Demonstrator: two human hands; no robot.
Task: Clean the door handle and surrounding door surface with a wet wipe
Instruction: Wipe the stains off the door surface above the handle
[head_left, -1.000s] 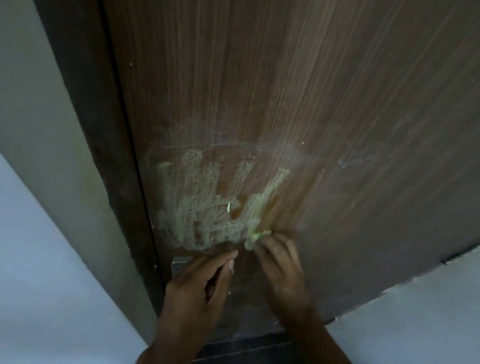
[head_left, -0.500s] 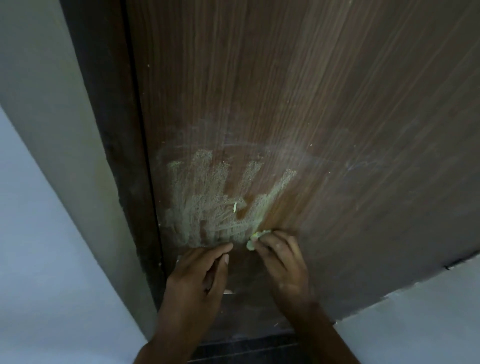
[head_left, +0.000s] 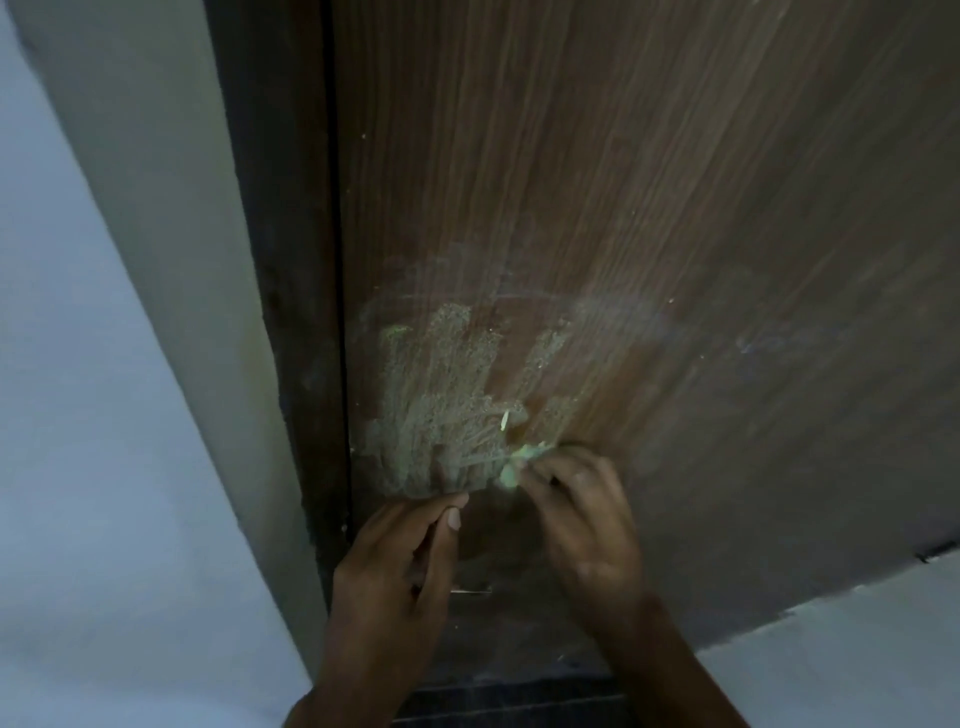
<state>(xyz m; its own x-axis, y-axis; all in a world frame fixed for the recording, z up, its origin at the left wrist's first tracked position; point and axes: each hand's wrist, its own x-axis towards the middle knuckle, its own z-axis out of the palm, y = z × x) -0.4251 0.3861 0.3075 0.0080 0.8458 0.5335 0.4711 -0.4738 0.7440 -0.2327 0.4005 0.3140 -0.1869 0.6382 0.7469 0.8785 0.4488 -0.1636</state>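
A brown wood-grain door (head_left: 675, 234) fills the view. A pale green chalky smear (head_left: 441, 410) covers it near the left edge. My right hand (head_left: 582, 525) presses against the door at the smear's lower right, fingertips pinched on a small pale green wad (head_left: 511, 465); the hand is motion-blurred. My left hand (head_left: 400, 582) sits just below the smear, curled around the door handle, which it hides almost fully; only a thin light sliver (head_left: 470, 591) shows beside the palm.
The dark door frame (head_left: 280, 312) runs down the left of the door, with a pale wall (head_left: 104, 415) beyond it. A light floor (head_left: 857, 649) shows at the lower right and a dark threshold strip (head_left: 509, 701) lies between my forearms.
The view has swung left, so the door and smear sit further right. My right hand keeps rubbing at the smear's lower right edge. The left hand stays curled in the same spot.
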